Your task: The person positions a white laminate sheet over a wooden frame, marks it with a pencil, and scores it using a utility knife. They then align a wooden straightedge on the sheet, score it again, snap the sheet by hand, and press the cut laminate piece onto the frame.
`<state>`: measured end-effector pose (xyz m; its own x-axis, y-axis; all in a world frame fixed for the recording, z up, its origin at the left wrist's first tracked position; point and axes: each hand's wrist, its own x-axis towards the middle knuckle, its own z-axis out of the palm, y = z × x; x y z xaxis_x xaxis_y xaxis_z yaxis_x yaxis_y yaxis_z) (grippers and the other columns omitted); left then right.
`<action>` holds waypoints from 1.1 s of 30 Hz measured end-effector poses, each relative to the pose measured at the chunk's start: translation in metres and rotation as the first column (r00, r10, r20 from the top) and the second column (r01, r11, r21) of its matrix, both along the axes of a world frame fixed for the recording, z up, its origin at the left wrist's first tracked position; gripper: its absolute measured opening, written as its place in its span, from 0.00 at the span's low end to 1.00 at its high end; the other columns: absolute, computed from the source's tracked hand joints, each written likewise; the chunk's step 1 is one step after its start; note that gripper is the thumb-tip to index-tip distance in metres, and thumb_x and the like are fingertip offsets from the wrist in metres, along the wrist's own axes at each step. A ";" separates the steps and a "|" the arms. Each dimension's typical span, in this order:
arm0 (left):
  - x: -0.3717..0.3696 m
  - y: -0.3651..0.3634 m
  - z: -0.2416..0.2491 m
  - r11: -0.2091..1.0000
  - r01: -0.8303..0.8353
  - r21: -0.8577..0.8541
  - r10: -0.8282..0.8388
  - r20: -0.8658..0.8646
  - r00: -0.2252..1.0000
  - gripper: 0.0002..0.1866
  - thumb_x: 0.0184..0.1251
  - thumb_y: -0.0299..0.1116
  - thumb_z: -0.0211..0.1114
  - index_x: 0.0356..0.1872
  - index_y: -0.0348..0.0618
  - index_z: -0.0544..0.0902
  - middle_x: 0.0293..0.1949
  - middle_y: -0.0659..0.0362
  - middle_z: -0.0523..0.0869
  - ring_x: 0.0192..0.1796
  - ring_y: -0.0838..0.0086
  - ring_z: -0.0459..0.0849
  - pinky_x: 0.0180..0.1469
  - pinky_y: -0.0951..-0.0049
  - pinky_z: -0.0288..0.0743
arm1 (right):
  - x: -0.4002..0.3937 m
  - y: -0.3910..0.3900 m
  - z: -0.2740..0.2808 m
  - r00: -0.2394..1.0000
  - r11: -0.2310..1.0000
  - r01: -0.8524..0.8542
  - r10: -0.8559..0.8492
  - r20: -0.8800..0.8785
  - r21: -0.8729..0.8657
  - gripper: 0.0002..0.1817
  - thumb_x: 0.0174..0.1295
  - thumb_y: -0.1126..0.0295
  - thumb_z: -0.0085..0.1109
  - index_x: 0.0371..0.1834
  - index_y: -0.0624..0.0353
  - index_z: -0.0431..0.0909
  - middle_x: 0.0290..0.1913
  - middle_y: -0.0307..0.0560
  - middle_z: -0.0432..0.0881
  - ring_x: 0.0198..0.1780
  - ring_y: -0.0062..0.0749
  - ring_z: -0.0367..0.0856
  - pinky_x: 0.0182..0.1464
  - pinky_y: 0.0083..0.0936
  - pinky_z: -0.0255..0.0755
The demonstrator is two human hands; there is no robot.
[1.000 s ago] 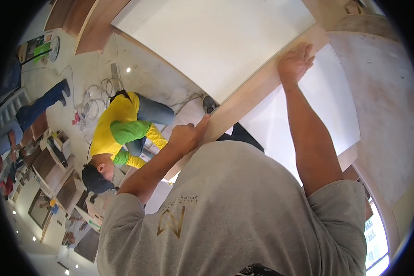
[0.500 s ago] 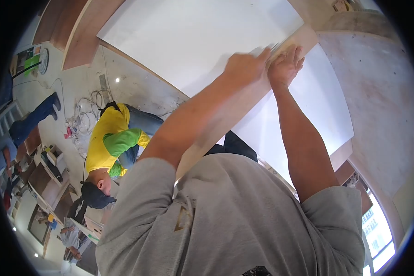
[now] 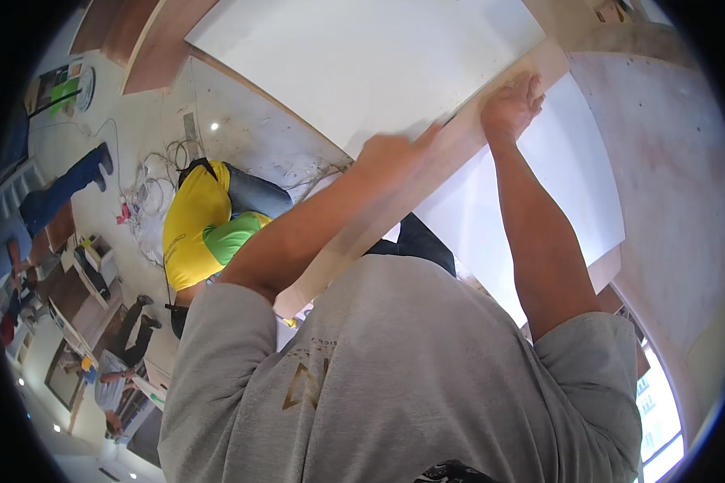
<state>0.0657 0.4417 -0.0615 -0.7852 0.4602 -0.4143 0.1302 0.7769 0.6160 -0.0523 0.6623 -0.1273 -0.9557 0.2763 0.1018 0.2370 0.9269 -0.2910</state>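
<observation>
A long, pale wooden strip (image 3: pixel 427 189) runs diagonally across a large white-faced panel (image 3: pixel 362 72). My right hand (image 3: pixel 511 109) grips the strip near its upper end, fingers bent over its face and edge. Lower down, my left hand (image 3: pixel 391 157) is against the strip's upper-left edge, curled with one finger stretched along the seam. Motion smears it, and anything held in it cannot be made out. Another part of the white panel (image 3: pixel 556 161) shows beyond the strip, beneath my right forearm.
A person in a yellow and green shirt (image 3: pixel 193 229) crouches close on my left. Tangled cables (image 3: pixel 157 181) lie on the floor behind that person. Brown wooden boards (image 3: pixel 157 48) stand at the upper left. More people (image 3: pixel 56 193) are farther left. A plywood surface (image 3: pixel 660 169) lies at right.
My left hand has slid down and left along the strip's edge, away from my right hand. My right hand stays on the strip, fingers more bent. The crouching person leans lower.
</observation>
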 end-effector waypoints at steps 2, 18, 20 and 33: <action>0.038 -0.023 0.007 0.988 0.054 -0.142 -0.065 -0.074 0.995 0.28 0.74 0.38 0.55 0.74 0.53 0.63 0.27 0.54 0.84 0.27 0.60 0.84 0.26 0.56 0.74 | 0.001 0.000 -0.003 1.000 1.000 0.006 -0.006 -0.009 0.010 0.29 0.74 0.62 0.39 0.77 0.57 0.60 0.82 0.51 0.51 0.78 0.69 0.49 0.79 0.55 0.45; -0.037 0.029 -0.007 0.996 -0.065 -0.062 0.053 -0.175 0.983 0.34 0.70 0.35 0.55 0.77 0.58 0.60 0.26 0.56 0.85 0.26 0.60 0.85 0.27 0.60 0.74 | 0.000 0.001 -0.005 0.993 0.998 -0.059 0.061 -0.098 0.021 0.29 0.74 0.62 0.38 0.75 0.62 0.62 0.79 0.56 0.58 0.78 0.63 0.53 0.79 0.50 0.46; -0.049 0.034 -0.003 0.997 -0.051 -0.054 0.041 -0.170 0.985 0.34 0.69 0.34 0.55 0.77 0.56 0.61 0.26 0.55 0.86 0.27 0.60 0.86 0.28 0.60 0.75 | -0.001 0.000 0.002 0.994 0.998 -0.069 0.069 -0.086 0.005 0.29 0.74 0.61 0.37 0.75 0.64 0.62 0.79 0.56 0.59 0.80 0.55 0.53 0.81 0.45 0.42; 0.164 -0.106 0.021 0.981 -0.036 -0.192 0.040 0.018 0.999 0.38 0.67 0.39 0.60 0.77 0.50 0.58 0.26 0.49 0.86 0.27 0.53 0.86 0.30 0.53 0.78 | 0.001 0.022 -0.032 0.983 0.864 -0.180 0.135 0.128 0.471 0.30 0.74 0.58 0.41 0.76 0.57 0.62 0.81 0.50 0.54 0.78 0.66 0.52 0.78 0.52 0.50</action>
<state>0.2295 0.3357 -0.0404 -0.7905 0.3401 -0.5093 0.0862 0.8851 0.4573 -0.0512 0.6838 -0.1590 -0.9935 0.0600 0.0970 0.0796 0.9739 0.2127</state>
